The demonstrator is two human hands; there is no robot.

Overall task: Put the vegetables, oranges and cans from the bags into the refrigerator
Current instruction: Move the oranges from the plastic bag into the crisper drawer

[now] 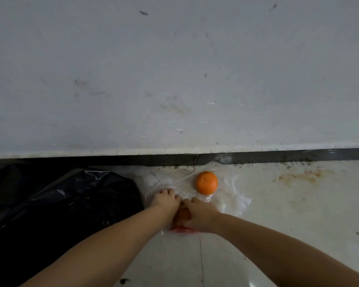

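Oranges are the step in hand: we crouch over a clear plastic bag (232, 201) spread on the tiled floor (298, 214) against the wall (174, 69). One orange (206, 182) lies on the bag's far part, apart from our hands. Our left hand (166, 199) pinches the plastic with curled fingers; our right hand (197, 216) curls over a second orange (182, 216) at the bag's near edge. A black bag (60, 204) sits left of the clear one. Next we likely must free that fruit and lift it out. No writing is readable.
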